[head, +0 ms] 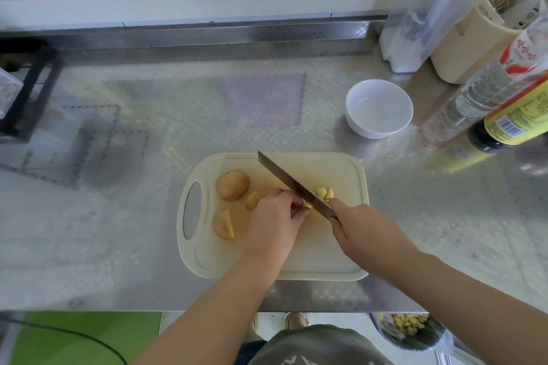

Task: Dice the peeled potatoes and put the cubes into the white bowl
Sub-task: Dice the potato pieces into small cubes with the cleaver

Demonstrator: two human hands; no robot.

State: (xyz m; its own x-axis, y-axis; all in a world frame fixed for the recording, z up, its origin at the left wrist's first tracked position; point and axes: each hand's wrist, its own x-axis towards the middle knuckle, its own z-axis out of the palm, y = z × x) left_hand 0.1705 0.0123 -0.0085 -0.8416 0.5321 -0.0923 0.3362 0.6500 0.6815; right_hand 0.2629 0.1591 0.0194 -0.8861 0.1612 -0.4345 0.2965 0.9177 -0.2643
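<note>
A cream cutting board lies on the steel counter. On it sit a whole potato, a potato chunk and another piece. My left hand pinches a potato piece with curled fingers, and most of that piece is hidden. My right hand grips the handle of a knife, whose blade slants across the piece beside my left fingers. A few cut cubes lie just right of the blade. The white bowl, with nothing in it, stands behind the board to the right.
Bottles lean at the right edge, with a cream container and a clear box behind the bowl. A black rack stands at far left. A bin with scraps sits below the counter's front edge.
</note>
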